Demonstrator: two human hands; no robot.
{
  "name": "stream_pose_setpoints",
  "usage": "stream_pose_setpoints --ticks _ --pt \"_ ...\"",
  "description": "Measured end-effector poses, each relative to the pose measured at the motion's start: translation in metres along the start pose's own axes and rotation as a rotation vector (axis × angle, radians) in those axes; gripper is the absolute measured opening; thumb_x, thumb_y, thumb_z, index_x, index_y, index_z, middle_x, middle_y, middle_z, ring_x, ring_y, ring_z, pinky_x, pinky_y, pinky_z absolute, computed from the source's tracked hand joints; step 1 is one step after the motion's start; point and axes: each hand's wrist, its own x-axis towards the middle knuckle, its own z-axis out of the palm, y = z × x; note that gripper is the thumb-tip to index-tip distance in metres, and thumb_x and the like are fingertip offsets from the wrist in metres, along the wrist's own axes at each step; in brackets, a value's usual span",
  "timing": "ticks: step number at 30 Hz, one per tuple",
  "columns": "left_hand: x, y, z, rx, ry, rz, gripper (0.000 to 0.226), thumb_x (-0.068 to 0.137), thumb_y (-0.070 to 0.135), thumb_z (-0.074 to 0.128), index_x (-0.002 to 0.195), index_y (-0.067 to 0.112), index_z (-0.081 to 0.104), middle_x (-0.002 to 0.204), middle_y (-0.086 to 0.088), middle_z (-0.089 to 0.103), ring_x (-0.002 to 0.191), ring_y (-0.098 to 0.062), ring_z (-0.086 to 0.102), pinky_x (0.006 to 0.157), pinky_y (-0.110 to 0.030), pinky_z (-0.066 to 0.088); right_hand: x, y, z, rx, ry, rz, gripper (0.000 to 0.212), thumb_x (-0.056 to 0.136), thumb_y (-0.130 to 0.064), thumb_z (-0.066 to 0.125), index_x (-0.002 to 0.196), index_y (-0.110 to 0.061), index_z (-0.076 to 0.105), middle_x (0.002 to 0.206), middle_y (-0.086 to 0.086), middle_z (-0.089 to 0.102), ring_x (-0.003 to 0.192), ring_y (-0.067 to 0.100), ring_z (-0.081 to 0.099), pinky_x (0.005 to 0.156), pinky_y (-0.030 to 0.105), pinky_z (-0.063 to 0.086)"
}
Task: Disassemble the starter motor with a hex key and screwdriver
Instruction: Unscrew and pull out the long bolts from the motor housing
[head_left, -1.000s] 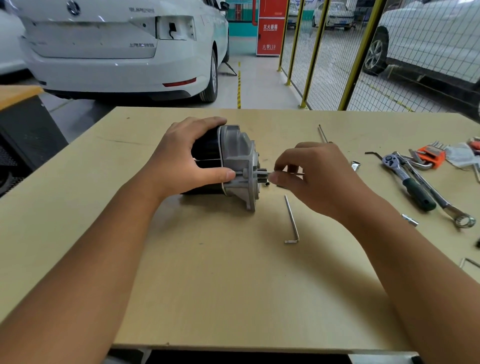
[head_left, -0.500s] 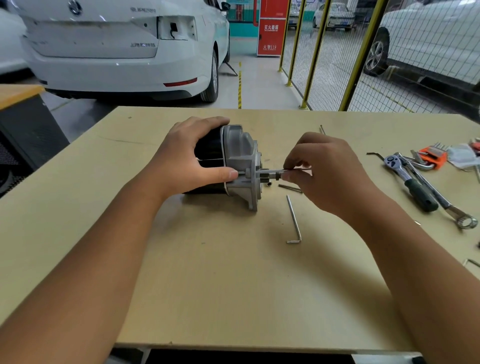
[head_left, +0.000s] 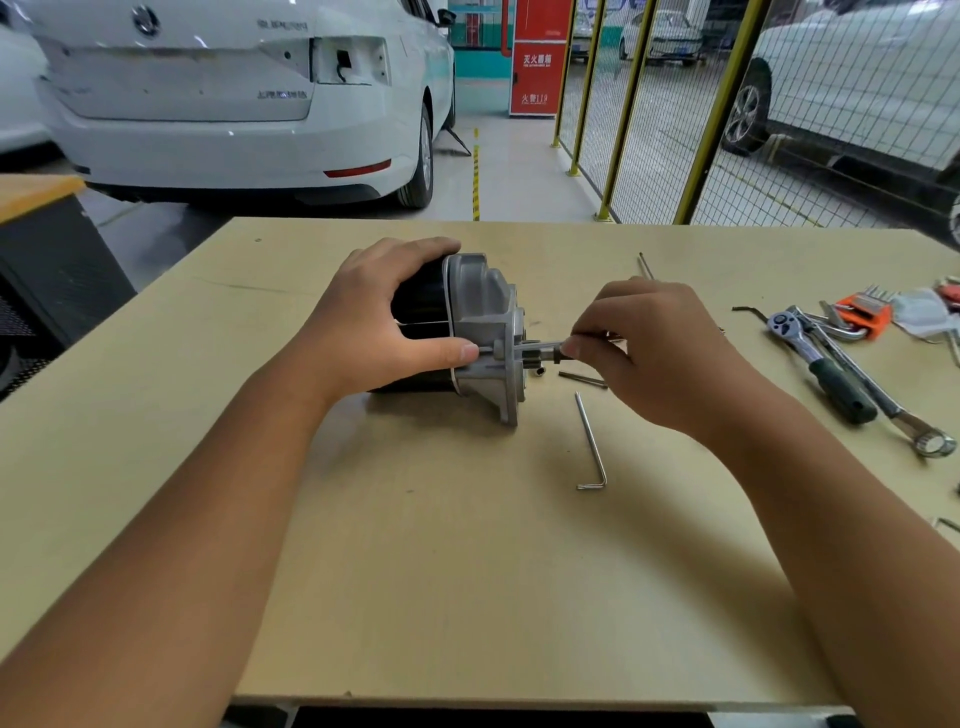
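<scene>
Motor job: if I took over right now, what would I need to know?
Left hand: grips the motor, which lies on its side on the table, thumb near the bolt hole.
Right hand: pinches a long bolt that sticks out of the grey end cover.
Nearby: hex key on the table just right of the motor, another bolt lying under the right hand, ratchet and wrench further right.
Done: it looks like one bolt is already out, this one is partway out.
Left: pull this bolt free, then probably take the cover off. No screwdriver clearly visible.
</scene>
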Motion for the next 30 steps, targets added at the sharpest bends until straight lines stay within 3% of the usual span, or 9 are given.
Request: stream_pose_setpoints --ticks 3,6,8,11,16,21,24,27,30 --pt "0.0 0.0 0.0 0.003 -0.001 -0.004 0.095 0.06 0.067 0.078 0.147 0.038 0.052 0.132 0.014 0.057 0.125 -0.016 0.051 0.106 -0.04 0.045 0.0 -0.002 -0.002 -0.098 0.048 -0.015 0.013 0.087 -0.03 0.078 0.086 -0.017 0.08 0.081 -0.005 0.071 0.084 0.022 0.055 0.075 0.043 0.048" --pt "0.0 0.0 0.0 0.005 -0.003 -0.006 0.096 0.059 0.069 0.077 0.147 0.037 0.053 0.131 0.013 0.057 0.125 -0.017 0.051 0.106 -0.04 0.045 0.0 -0.001 -0.003 0.003 0.036 -0.005 0.01 0.081 -0.022 0.084 0.082 -0.013 0.079 0.078 -0.004 0.067 0.071 0.018 0.06 0.067 0.043 0.054" --pt "0.0 0.0 0.0 0.004 -0.003 -0.008 0.096 0.059 0.069 0.077 0.147 0.037 0.053 0.13 0.014 0.057 0.124 -0.017 0.051 0.105 -0.039 0.045 0.0 -0.003 -0.002 0.044 0.029 -0.001 0.01 0.079 -0.017 0.085 0.081 -0.01 0.078 0.075 -0.005 0.063 0.064 0.009 0.056 0.062 0.036 0.053" --pt "0.0 0.001 -0.001 0.006 -0.004 -0.008 0.097 0.059 0.07 0.076 0.147 0.038 0.052 0.13 0.014 0.056 0.124 -0.018 0.051 0.106 -0.04 0.046 0.0 -0.006 0.001 0.075 0.038 0.017 0.008 0.086 -0.02 0.08 0.086 -0.012 0.077 0.08 -0.004 0.059 0.068 0.0 0.052 0.064 0.011 0.038" --pt "0.0 0.001 -0.001 0.006 -0.004 -0.01 0.095 0.061 0.067 0.079 0.147 0.038 0.052 0.13 0.013 0.056 0.125 -0.018 0.051 0.107 -0.043 0.046 0.001 -0.007 0.006 0.024 -0.019 0.046 0.015 0.096 -0.02 0.068 0.097 -0.009 0.079 0.092 0.003 0.058 0.083 0.023 0.057 0.073 0.032 0.043" --pt "-0.001 0.002 0.0 0.002 -0.004 -0.009 0.096 0.059 0.07 0.077 0.147 0.038 0.052 0.13 0.013 0.057 0.124 -0.018 0.052 0.107 -0.045 0.047 -0.002 -0.012 0.003 -0.148 0.133 0.044 0.009 0.082 -0.028 0.082 0.084 -0.02 0.079 0.091 -0.007 0.066 0.094 0.027 0.052 0.079 0.039 0.033" --pt "-0.001 0.002 0.0 0.004 -0.001 -0.005 0.096 0.059 0.07 0.076 0.146 0.038 0.052 0.129 0.014 0.057 0.124 -0.018 0.052 0.106 -0.044 0.047 -0.001 -0.013 0.005 -0.12 0.122 0.041 0.012 0.078 -0.021 0.086 0.08 -0.017 0.075 0.089 -0.005 0.065 0.087 0.024 0.055 0.077 0.041 0.042" --pt "-0.001 0.002 -0.001 0.005 -0.002 -0.007 0.095 0.06 0.069 0.078 0.146 0.039 0.052 0.129 0.015 0.056 0.124 -0.018 0.052 0.106 -0.043 0.047 -0.001 -0.01 0.004 0.035 0.054 -0.019 0.012 0.081 -0.016 0.084 0.084 -0.011 0.073 0.08 -0.002 0.061 0.067 0.01 0.053 0.064 0.031 0.049" --pt "0.0 0.0 0.0 0.008 0.007 -0.004 0.095 0.059 0.069 0.078 0.146 0.039 0.053 0.129 0.015 0.057 0.123 -0.017 0.052 0.106 -0.042 0.047 0.0 -0.007 0.005 0.064 -0.018 0.007 0.015 0.092 -0.027 0.072 0.094 -0.013 0.076 0.084 -0.001 0.058 0.07 0.003 0.052 0.064 0.02 0.039"
